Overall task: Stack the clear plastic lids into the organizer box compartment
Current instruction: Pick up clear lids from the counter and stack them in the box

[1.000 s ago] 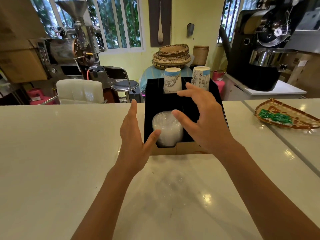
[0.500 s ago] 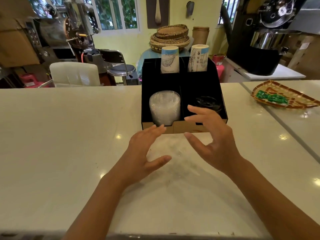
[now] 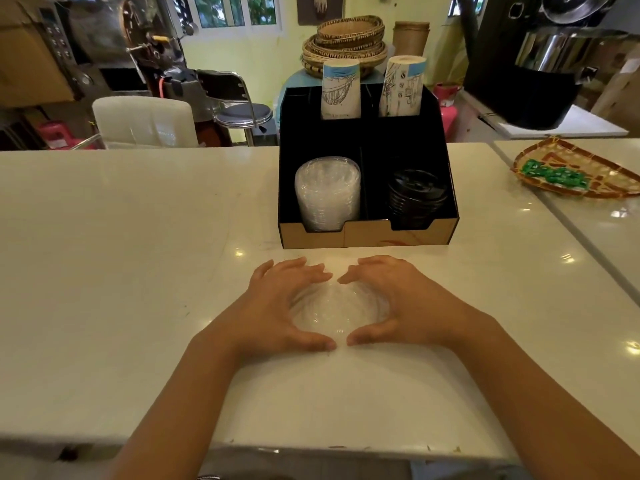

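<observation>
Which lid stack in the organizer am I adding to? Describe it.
Find the black organizer box on the white counter. In its front left compartment stands the clear lid stack; its right neighbour is the black lid stack.

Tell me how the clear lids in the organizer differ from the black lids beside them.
The clear lids are see-through and whitish; the black lids are dark and opaque. The clear stack fills the front left compartment of the organizer box and stands taller; the black stack sits in the front right compartment and is shorter. Both are round, nested stacks behind notched front walls.
</observation>
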